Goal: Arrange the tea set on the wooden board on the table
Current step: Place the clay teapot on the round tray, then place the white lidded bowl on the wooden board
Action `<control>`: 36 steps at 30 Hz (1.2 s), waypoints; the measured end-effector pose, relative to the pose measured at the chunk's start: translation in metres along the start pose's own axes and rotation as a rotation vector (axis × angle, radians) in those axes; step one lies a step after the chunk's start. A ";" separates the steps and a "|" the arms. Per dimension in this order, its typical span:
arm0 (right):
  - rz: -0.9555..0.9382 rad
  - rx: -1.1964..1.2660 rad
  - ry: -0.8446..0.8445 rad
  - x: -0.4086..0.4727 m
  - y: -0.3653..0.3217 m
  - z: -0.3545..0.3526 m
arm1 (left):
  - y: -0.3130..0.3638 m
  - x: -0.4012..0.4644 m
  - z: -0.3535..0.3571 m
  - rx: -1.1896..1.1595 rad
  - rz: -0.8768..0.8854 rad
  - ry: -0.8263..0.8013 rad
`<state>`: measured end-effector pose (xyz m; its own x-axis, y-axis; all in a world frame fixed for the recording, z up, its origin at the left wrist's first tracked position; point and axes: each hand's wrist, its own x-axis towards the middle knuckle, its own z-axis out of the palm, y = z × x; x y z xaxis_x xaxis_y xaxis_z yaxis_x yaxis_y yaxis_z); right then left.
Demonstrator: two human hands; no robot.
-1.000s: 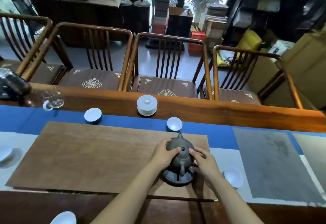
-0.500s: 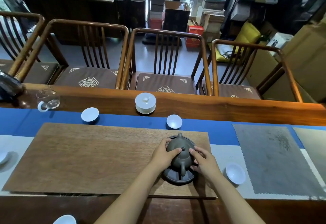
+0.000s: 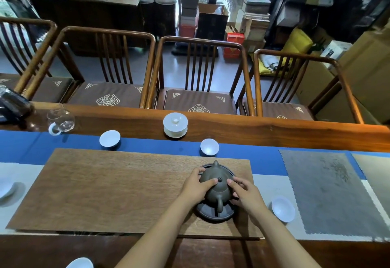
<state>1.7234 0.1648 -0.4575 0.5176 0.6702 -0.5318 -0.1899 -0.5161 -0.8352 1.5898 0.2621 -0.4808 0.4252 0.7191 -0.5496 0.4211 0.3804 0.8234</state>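
Wooden board (image 3: 118, 187) lies bare leftward; both hands' grip, left hand (image 3: 195, 185) and right hand (image 3: 245, 191), clasps the teapot (image 3: 217, 187) near its right edge.

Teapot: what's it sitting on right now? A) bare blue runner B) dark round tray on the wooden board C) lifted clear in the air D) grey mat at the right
B. The teapot rests on the dark round tray, which lies on the right end of the wooden board, with the left hand and right hand on its sides.
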 end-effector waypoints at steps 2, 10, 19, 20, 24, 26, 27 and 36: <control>0.000 -0.016 -0.001 0.003 0.001 -0.002 | 0.000 0.001 0.000 0.016 0.007 -0.002; -0.010 -0.134 0.070 0.008 0.005 -0.019 | 0.009 0.005 -0.022 0.091 0.044 0.076; -0.207 -0.107 0.082 0.039 -0.099 0.007 | 0.048 0.034 -0.121 -0.104 -0.015 0.334; -0.207 -0.081 0.060 0.045 -0.111 0.022 | 0.054 0.039 -0.132 -0.116 -0.029 0.333; -0.154 -0.015 -0.018 0.073 -0.142 0.085 | 0.072 0.063 -0.167 -0.197 -0.072 0.280; -0.139 -0.004 -0.013 0.089 -0.150 0.113 | 0.076 0.082 -0.180 -0.204 -0.071 0.275; -0.134 0.001 0.007 0.098 -0.152 0.125 | 0.076 0.094 -0.187 -0.189 -0.067 0.261; -0.025 -0.168 0.135 0.176 -0.116 0.167 | 0.072 0.171 -0.195 -0.111 -0.129 0.109</control>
<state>1.6968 0.4316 -0.4778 0.6300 0.6122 -0.4778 -0.0398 -0.5889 -0.8072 1.5367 0.5258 -0.4879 0.2821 0.7165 -0.6380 0.3728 0.5309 0.7610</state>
